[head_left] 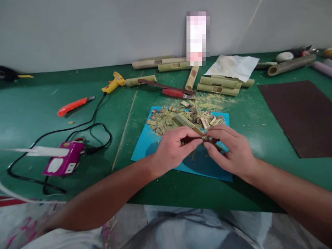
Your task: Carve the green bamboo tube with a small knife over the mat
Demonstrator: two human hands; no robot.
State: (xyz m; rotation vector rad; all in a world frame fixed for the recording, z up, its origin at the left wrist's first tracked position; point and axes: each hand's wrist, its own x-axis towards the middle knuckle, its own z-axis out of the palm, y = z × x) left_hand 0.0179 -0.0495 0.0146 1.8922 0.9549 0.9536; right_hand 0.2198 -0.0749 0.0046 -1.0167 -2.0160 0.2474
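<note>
Over a blue sheet (153, 152), my left hand (178, 143) and my right hand (228, 147) meet with pinched fingertips. Between them is a small piece (205, 138), too small to name. A bamboo tube (184, 120) with a cut-out opening slants down beneath my fingers; its lower end is partly hidden by my right hand. Whether the fingers also press on the tube I cannot tell. Bamboo chips (166, 119) and shavings are heaped at the sheet's far side. Just behind the pile rests a red-handled knife (173, 93), beside a long dark strip (155, 83).
Cut bamboo tubes (218, 90) lie along the back, some under white paper (232, 67). Leftward are a yellow glue gun (114, 83), an orange utility knife (75, 105) and a purple power adapter (64, 159) with looping black cable. A dark brown sheet (301, 117) lies right.
</note>
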